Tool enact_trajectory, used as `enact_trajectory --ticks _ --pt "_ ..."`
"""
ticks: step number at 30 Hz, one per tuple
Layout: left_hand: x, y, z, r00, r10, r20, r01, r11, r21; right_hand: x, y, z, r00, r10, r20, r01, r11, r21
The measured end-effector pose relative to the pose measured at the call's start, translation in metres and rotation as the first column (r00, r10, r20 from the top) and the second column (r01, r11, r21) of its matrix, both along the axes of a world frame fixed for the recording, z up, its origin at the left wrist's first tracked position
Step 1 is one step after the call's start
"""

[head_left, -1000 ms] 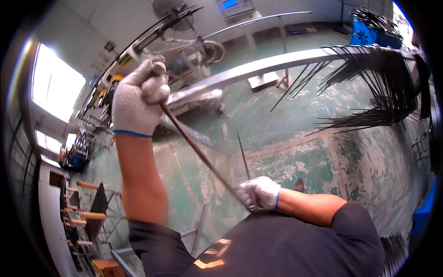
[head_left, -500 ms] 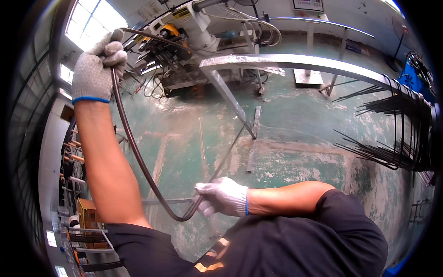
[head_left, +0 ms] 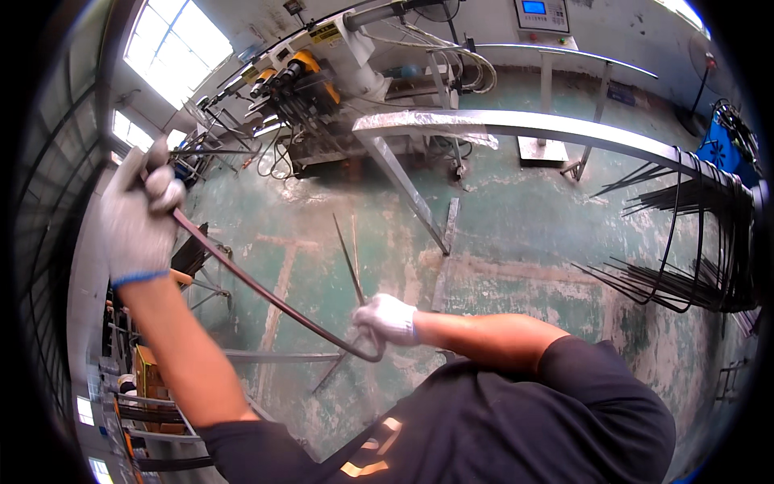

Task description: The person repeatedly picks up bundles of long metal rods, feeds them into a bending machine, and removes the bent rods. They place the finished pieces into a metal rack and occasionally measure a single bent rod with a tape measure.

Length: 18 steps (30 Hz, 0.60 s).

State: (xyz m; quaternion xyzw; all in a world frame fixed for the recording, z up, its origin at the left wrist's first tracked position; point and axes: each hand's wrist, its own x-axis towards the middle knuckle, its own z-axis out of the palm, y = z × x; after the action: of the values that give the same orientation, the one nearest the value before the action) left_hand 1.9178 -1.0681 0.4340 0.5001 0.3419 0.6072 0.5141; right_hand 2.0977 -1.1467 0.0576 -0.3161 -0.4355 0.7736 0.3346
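In the head view I see the raised, gloved left hand (head_left: 139, 219) gripping a bent dark metal rod (head_left: 277, 302) in a closed fist; the gloved right hand (head_left: 388, 319) curls around it beside the tight bend, the rod slanting between them over the green floor (head_left: 516, 214)

I hold aloft a slender, glossy, dark brown rod (head_left: 270, 297), bowing slightly as it slopes down from my white-gloved left hand (head_left: 139, 222) to a tight rounded bend just below my white-gloved right hand (head_left: 390, 319).
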Motion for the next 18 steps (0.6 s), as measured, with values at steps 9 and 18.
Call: enact_trajectory --ticks 9,18 --pt "-0.095 -0.126 -0.042 0.82 0.542 -0.185 -0.551 0.835 0.0 0.075 0.116 0.061 0.689 -0.618 0.378 0.205 0.667 0.716" --pt "0.053 0.002 -0.194 0.848 0.09 -0.522 -0.113 0.994 -0.012 0.348 0.105 0.127 0.125 -0.969 0.211 0.158 0.23 0.96"
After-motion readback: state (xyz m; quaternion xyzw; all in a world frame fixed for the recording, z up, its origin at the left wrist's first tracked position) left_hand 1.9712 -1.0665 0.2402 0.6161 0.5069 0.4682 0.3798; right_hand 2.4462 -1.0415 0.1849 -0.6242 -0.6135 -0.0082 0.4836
